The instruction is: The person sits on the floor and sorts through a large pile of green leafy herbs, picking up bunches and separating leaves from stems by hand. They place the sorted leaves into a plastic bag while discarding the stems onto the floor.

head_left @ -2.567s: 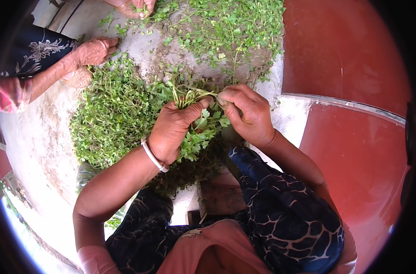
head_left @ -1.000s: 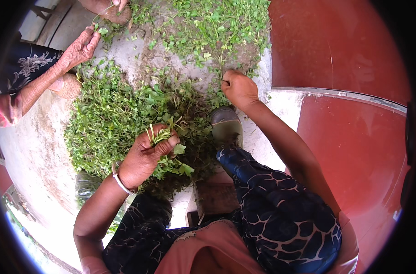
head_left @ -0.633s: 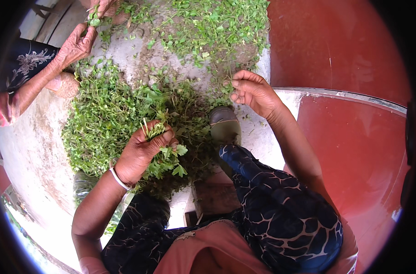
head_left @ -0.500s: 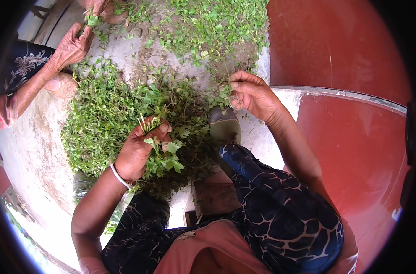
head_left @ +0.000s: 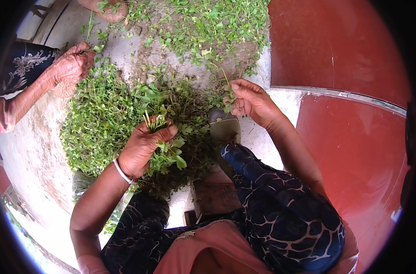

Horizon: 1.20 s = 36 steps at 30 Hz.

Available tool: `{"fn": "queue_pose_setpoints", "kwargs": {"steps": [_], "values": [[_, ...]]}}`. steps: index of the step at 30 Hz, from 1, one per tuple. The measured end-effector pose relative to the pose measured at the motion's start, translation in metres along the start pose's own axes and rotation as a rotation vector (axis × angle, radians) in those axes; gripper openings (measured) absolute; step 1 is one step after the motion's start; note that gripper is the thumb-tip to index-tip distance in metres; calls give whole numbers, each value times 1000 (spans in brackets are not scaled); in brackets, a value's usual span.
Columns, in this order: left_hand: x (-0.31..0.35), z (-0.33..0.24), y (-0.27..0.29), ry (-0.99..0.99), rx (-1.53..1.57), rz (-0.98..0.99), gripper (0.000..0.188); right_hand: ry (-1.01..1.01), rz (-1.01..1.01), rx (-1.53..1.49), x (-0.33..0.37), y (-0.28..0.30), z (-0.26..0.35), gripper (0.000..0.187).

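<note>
My left hand (head_left: 146,144) is closed round a small bunch of leafy green stems (head_left: 167,157); the pale cut ends stick up past the thumb and the lobed leaves hang below. A white bangle circles that wrist. To the right, above my shoe, my right hand (head_left: 250,101) pinches a thin green sprig (head_left: 226,78) between thumb and fingers, its stem pointing up and small leaves dangling beneath. Between and beyond both hands lies a heap of loose green herbs (head_left: 98,123), lighter on the left and darker, more wilted near my legs.
Another person's hand (head_left: 73,64) holds greens at the upper left. More herbs (head_left: 208,27) are strewn on the concrete floor (head_left: 39,132) farther off. My shoe (head_left: 225,125) touches the heap's right side. Beneath me is a wooden stool (head_left: 214,198). Red panels (head_left: 349,150) stand at the right.
My right hand has shifted slightly down and left with the sprig. My left hand has turned a little round its bunch. The other person's hands have moved apart, one leaving view.
</note>
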<state>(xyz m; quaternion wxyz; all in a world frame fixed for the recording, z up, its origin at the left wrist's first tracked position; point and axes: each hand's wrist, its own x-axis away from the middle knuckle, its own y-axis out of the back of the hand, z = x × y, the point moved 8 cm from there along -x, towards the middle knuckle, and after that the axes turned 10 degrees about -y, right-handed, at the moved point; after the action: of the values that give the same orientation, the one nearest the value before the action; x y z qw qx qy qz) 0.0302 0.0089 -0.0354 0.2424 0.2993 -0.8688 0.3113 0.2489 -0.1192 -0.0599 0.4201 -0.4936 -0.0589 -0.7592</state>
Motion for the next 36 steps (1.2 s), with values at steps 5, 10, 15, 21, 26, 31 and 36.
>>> {"fn": "queue_pose_setpoints", "kwargs": {"steps": [5, 10, 15, 21, 26, 31, 36], "values": [[1, 4, 3, 19, -26, -6, 21, -40, -110, 135, -8, 24, -14, 30], [5, 2, 1, 35, -31, 23, 20, -37, -168, 133, -12, 36, -15, 28], [4, 4, 2, 34, -5, 21, 18, -19, -179, 114, -3, 37, -12, 25], [3, 4, -2, 38, 46, 48, 15, 295, -215, 372, 20, 18, 27, 20], [0, 2, -10, 52, 64, 33, 17, 446, -122, 574, 33, -21, 30, 20], [-15, 8, -18, -52, 22, 54, 20, 153, 26, 713, 29, -63, -15, 19], [-19, 22, -21, 36, 83, 23, 24, 308, 151, 907, 25, -88, -38, 13]]}}
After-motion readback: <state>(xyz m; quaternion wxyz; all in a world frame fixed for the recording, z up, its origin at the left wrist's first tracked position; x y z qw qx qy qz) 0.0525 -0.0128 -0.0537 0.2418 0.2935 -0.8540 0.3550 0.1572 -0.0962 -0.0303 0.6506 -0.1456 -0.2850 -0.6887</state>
